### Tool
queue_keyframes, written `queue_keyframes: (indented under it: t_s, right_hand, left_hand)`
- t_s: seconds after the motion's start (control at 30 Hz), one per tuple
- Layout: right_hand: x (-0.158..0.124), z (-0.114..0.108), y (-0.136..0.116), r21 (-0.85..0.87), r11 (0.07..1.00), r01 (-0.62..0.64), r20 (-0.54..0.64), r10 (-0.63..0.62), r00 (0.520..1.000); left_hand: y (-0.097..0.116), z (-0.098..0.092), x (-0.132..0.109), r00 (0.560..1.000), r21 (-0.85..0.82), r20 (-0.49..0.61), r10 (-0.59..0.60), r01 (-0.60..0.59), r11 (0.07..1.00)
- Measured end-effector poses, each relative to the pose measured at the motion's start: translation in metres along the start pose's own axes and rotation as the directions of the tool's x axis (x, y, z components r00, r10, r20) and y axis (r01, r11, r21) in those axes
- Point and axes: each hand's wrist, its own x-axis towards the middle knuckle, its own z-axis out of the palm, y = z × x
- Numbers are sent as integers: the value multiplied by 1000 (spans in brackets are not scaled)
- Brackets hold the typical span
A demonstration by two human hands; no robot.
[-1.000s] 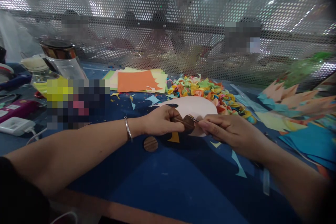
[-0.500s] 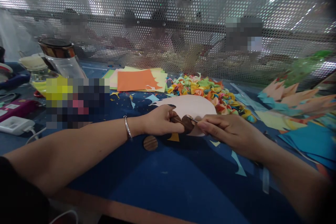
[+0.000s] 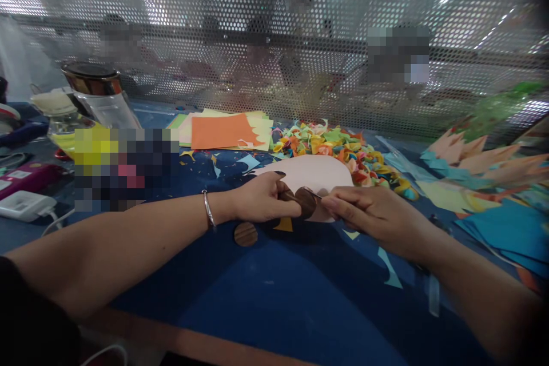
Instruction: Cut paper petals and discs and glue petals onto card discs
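My left hand [image 3: 270, 197], with a silver bangle at the wrist, is closed around a dark brown, wood-grained round piece [image 3: 306, 203]. Facing it, my right hand [image 3: 358, 206] pinches a thin metal tool [image 3: 316, 195] whose tip meets the upper edge of that piece; the tool's kind cannot be made out. Behind and beneath both hands lies a pale pink sheet [image 3: 321, 171] with a rounded edge. A second round wood-grained disc [image 3: 246, 234] rests on the blue table [image 3: 257, 297], just below my left wrist.
Beyond the pink sheet is a heap of colourful curled pieces [image 3: 326, 140]. Orange and yellow sheets [image 3: 223, 131] lie left of it. Blue sheets [image 3: 510, 234] and pointed peach pieces [image 3: 489, 157] are on the right. Bottles [image 3: 109, 106] stand left; a perforated metal screen [image 3: 266, 80] closes the back.
The thin tool's tip has shifted slightly on the round piece, and a pale patch seen there before no longer shows. Both hands stay almost in place.
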Motion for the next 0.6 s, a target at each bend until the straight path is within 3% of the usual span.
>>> queue_keyframes:
  t_s: [0.1,0.37,0.6]
  right_hand:
    - [0,0,-1,-6,1000,14,-5,-14,1000]
    - [1,-1,-4,-15,1000,13,-4,-13,1000]
    - [1,0,-5,-21,1000,-15,-9,15,1000]
  left_hand:
    - [-1,0,-1,999,57,47,17,-19,998]
    - [-2,-1,-1,1000,103,-3,13,-13,995]
    - [-3,-3,3,999,155,48,-2,-6,988]
